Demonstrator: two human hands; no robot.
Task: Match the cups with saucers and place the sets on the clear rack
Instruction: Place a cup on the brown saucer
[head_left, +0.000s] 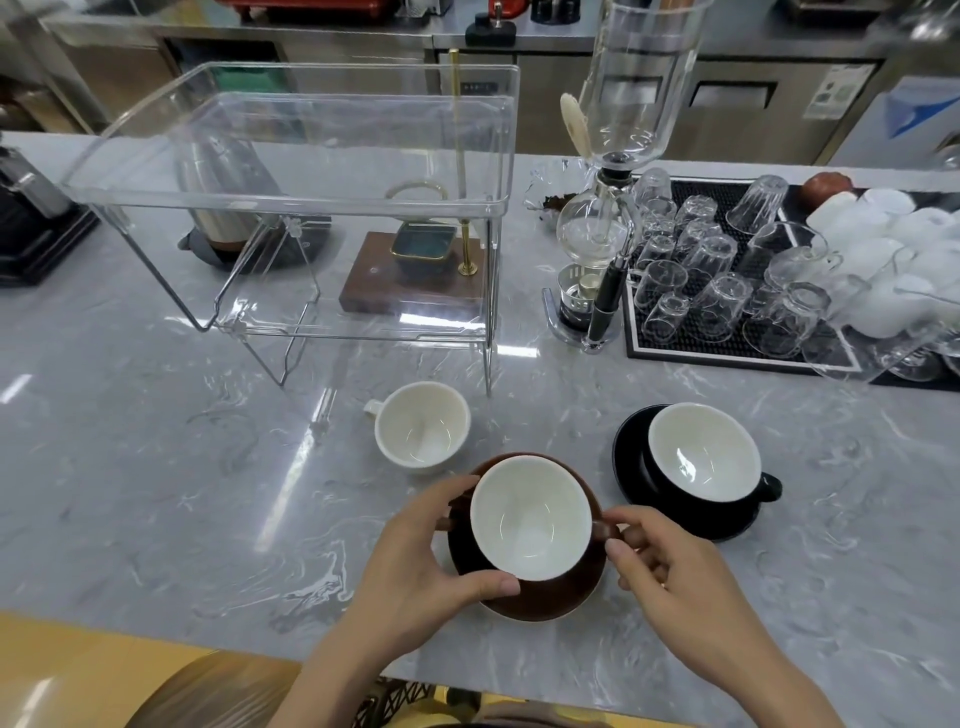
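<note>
A brown cup (530, 519) with a white inside sits on a brown saucer (550, 597) near the counter's front edge. My left hand (421, 566) curls round the saucer's left side, thumb at its front rim. My right hand (670, 566) pinches the cup's handle on the right. To the right stands a black cup (701, 457) on a black saucer (631, 447). A white cup (421, 426) stands alone behind the brown set, handle to the left. The clear rack (291, 202) stands at the back left, its top shelf bare.
A glass siphon coffee maker (602, 228) stands right of the rack. A black mat (727, 358) with several upturned glasses and white cups lies at the far right. A wooden stand (374, 286) sits under the rack. A dark appliance (31, 228) is at the far left.
</note>
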